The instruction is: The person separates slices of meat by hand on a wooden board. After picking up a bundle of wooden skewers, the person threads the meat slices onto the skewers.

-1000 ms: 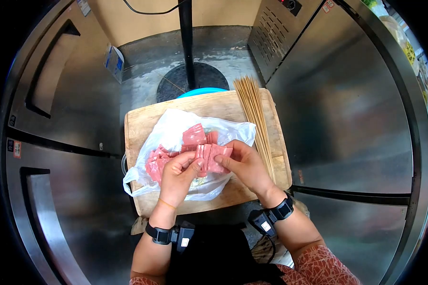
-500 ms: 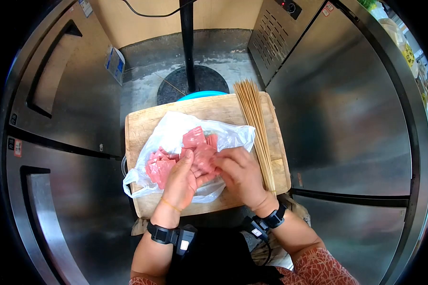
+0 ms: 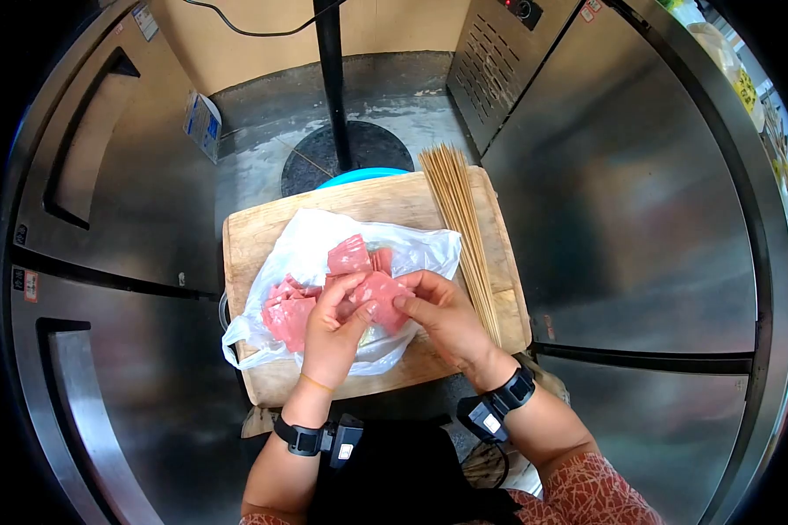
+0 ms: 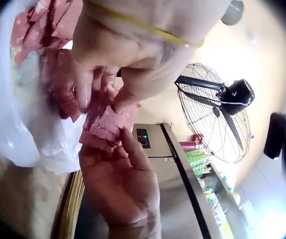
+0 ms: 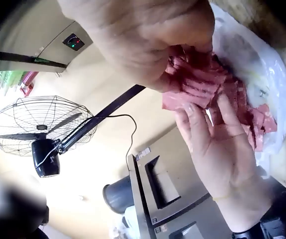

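Between my two hands is a small stack of pink, flat meat slices, held over the plastic bag. My left hand pinches its left side between thumb and fingers; a yellow band circles that wrist. On the opposite side, my right hand grips the stack with its thumb on the near face. In the right wrist view, several layered edges of the slices show between the hands. More pink slices lie in loose piles on the white plastic bag, partly hidden behind my left hand.
The bag lies spread on a wooden cutting board. A bundle of thin wooden skewers runs along the board's right side. Steel cabinets stand close on both sides. Behind the board are a black pole and a blue rim.
A second ago the slices showed as two adjoining pieces with layered edges. Half a second ago my right hand blurred beside them; now they show a broader flat face, gripped from both sides.
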`<move>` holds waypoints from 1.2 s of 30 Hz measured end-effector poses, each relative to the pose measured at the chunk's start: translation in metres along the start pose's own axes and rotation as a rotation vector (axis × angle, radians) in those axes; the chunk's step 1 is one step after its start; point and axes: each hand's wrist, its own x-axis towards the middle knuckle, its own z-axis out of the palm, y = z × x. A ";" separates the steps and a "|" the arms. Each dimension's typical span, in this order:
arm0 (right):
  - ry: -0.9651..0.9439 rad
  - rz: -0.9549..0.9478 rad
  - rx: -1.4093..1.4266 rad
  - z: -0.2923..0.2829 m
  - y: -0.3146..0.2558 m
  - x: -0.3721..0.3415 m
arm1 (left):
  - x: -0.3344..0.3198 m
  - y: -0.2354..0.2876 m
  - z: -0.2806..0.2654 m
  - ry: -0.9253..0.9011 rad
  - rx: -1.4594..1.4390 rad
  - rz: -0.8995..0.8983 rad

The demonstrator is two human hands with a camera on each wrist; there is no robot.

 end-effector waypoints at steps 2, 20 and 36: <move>0.006 -0.028 -0.017 0.000 0.002 0.001 | 0.002 0.000 -0.001 0.022 0.198 0.136; 0.095 0.041 -0.172 0.008 0.005 -0.002 | -0.004 0.008 0.011 0.142 0.742 0.395; 0.244 0.022 0.092 0.016 0.019 -0.002 | 0.000 0.010 0.024 0.233 0.835 0.495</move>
